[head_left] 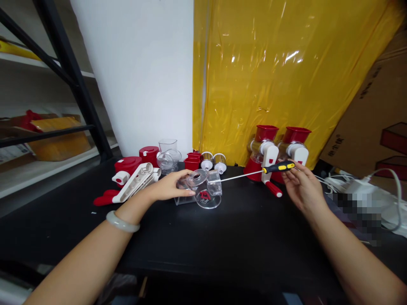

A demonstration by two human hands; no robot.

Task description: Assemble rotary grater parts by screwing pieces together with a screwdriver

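Observation:
My left hand (173, 185) is closed around a clear plastic grater housing (199, 180), which lies on its side on the black table. A small red part or mark shows through its round end. In my right hand (300, 184) is a screwdriver (278, 167) with a black and yellow handle, pinched at the handle's end. Its long thin shaft slopes down to the left, and the tip meets the right side of the clear housing. Whether the tip sits in a screw is too small to tell.
Two assembled red and white rotary graters (267, 148) stand at the back right. Metal grater drums (207, 161), red pieces (192, 161) and another clear housing (168, 154) stand behind. White crank handles (136, 182) and red bases (127, 163) lie left. White cables (359, 186) lie right.

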